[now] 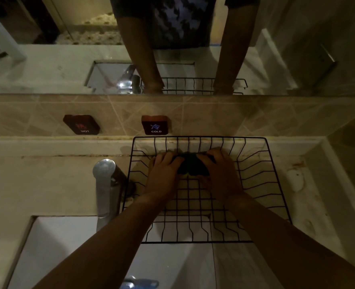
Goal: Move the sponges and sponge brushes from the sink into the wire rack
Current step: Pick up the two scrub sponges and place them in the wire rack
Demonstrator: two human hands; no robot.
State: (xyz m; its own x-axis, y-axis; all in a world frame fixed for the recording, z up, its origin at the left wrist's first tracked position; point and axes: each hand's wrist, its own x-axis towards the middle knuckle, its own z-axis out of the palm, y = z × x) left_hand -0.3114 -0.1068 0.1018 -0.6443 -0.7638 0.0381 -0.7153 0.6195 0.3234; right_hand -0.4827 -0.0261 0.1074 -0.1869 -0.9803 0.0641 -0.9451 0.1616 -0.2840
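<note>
1. Nearest the camera, the white sink [53,247] looks almost bare in the dim light — only a bluish object [140,283] shows at its bottom edge, too dark and cropped to name; it may be something still to be moved.
2. Beyond the basin, the chrome faucet [105,188] stands just left of the black wire rack [276,184], which sits on the counter [47,184] with its near edge over the sink's rim.
3. Both forearms reach over the rack to its far side. The left hand [164,172] and the right hand [220,170] lie with fingers curled down onto a dark green sponge [191,165] — perhaps several pressed together — near the back wall of wires, a yellowish edge showing beneath.
4. The step in hand appears to be setting the sponges down inside the rack.
5. The next move would call for loosening both hands, lifting clear of the wires, then checking the sink for anything left.
6. Farthest off, the hot and cold tags [154,127] sit on the tiled wall under a mirror [47,65].
</note>
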